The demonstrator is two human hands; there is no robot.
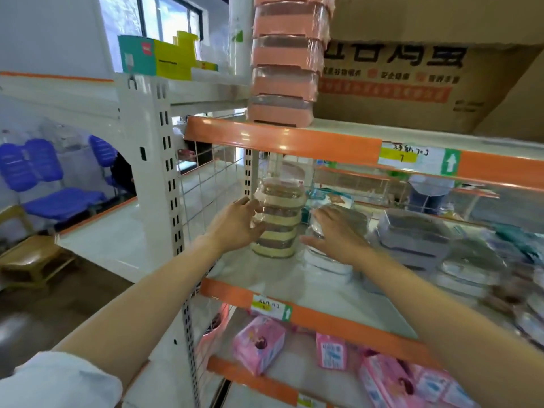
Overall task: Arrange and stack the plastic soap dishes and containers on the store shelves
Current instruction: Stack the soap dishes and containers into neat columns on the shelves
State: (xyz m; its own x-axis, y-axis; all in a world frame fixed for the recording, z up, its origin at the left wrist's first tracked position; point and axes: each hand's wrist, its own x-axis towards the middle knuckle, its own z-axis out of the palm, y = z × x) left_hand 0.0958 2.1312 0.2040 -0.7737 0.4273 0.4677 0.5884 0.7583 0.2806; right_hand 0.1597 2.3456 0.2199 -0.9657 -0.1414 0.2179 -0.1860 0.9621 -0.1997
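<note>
My left hand [235, 222] lies against the left side of the cream stack of soap dishes [278, 217], fingers only loosely bent along its wrapped wall; I cannot tell whether they truly clasp it. My right hand [335, 231] rests palm down on the white containers [326, 260] just right of that stack, fingers nearly straight, thumb spread toward the gap between the two piles. The cream stack stands upright at the far left of the middle shelf [294, 284], near the wire grid side panel [206, 187]. Its dishes are rounded, cream with darker bands, and sealed in glossy clear film that blurs their edges. My hand covers most of the white pile, so its count is hidden.

Further right, grey lidded containers [418, 234] sit stacked, and beyond them the wares smear into blur. On the shelf above, a tall stack of pink dishes [284, 69], film-wrapped too, runs out of the top of the view beside a cardboard box [412, 83]. The shelf edges are orange with paper price labels [412, 157]. Below lie pink packets [259, 344], partly cut off.
</note>
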